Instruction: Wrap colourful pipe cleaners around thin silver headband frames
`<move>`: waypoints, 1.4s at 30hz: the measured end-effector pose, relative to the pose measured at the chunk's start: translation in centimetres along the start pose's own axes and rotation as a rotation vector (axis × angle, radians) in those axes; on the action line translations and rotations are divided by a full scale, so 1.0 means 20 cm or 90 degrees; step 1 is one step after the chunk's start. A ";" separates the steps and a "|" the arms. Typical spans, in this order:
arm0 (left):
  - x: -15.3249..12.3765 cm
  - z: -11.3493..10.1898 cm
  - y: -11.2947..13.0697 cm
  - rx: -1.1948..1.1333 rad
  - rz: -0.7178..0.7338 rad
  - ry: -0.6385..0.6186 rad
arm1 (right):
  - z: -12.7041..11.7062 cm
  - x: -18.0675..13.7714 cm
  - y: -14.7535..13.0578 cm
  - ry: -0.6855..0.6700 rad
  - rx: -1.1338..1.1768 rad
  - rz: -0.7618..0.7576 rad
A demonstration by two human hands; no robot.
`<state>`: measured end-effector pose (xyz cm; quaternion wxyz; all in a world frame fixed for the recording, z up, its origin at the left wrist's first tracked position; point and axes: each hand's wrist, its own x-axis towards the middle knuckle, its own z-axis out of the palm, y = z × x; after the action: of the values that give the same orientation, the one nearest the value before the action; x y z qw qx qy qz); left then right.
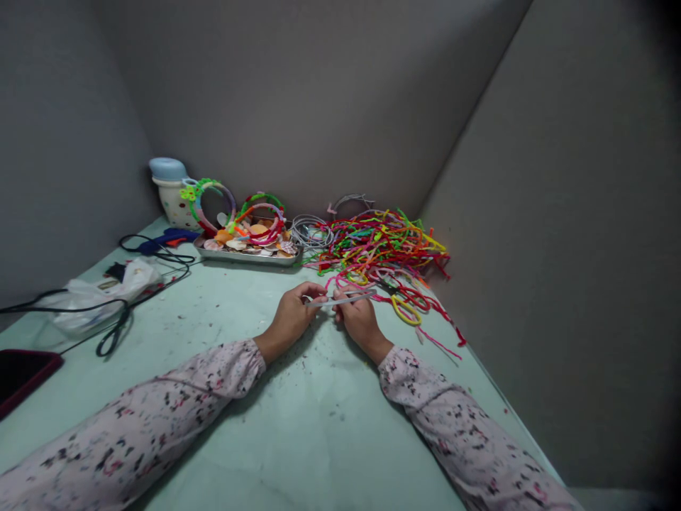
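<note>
My left hand (pixel 296 312) and my right hand (pixel 362 319) face each other above the middle of the table, fingers pinched. Between them they hold a thin grey-white band (pixel 343 301), seen almost edge-on, so its full shape cannot be told. A bit of pink pipe cleaner (pixel 328 283) shows by the fingertips; whether it joins the band or lies behind it I cannot tell. Just right of my right hand lie scissors with a yellow handle loop (pixel 406 310). Behind it spreads a heap of coloured pipe cleaners (pixel 383 241).
A metal tray (pixel 250 258) holds shells and wrapped hoops (pixel 216 206). Beside it are grey wire rings (pixel 311 232). To the left stand a blue-lidded cup (pixel 173 195), a plastic bag (pixel 90 301), black cable (pixel 128 305) and a dark phone-like device (pixel 26 380). Grey walls enclose the table.
</note>
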<state>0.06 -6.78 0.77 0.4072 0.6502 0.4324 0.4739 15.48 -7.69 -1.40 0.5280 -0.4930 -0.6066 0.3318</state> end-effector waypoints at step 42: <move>0.01 0.01 -0.06 -0.008 -0.008 -0.016 | 0.01 0.00 -0.02 0.015 -0.033 -0.025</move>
<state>0.04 -6.19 -0.32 0.4197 0.6505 0.4284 0.4659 15.23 -7.78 -1.10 0.5288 -0.4984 -0.6184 0.2993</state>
